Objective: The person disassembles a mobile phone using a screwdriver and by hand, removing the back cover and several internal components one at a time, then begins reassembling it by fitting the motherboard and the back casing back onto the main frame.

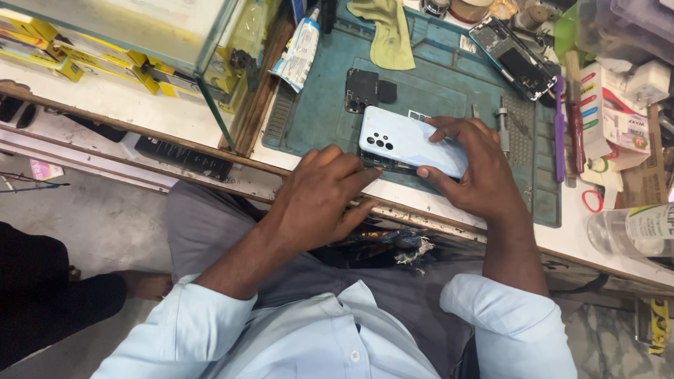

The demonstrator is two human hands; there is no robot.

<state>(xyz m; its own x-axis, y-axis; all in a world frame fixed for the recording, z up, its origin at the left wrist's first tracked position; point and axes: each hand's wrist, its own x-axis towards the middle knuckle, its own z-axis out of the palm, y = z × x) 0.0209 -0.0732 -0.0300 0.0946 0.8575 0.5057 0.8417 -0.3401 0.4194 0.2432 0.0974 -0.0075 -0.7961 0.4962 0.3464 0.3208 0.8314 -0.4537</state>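
Your left hand (319, 203) and right hand (474, 168) pinch one pale blue phone (411, 144) at the desk's (210, 126) front edge; one white-blue tube (298, 52) lies at the teal mat's (323, 112) far-left corner.

Yellow boxes (42, 42) top left; white-blue tube (298, 52); colourful carton (611, 112) right.

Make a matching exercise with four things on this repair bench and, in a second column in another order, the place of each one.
Things:
1. light blue phone
2. yellow-green cloth
3. purple toothbrush
4. black camera-frame part

Places:
A. along the right edge of the teal mat
B. between the left hand and right hand
C. at the mat's far edge
D. on the mat, just beyond the phone

Pairs: 1-B, 2-C, 3-A, 4-D
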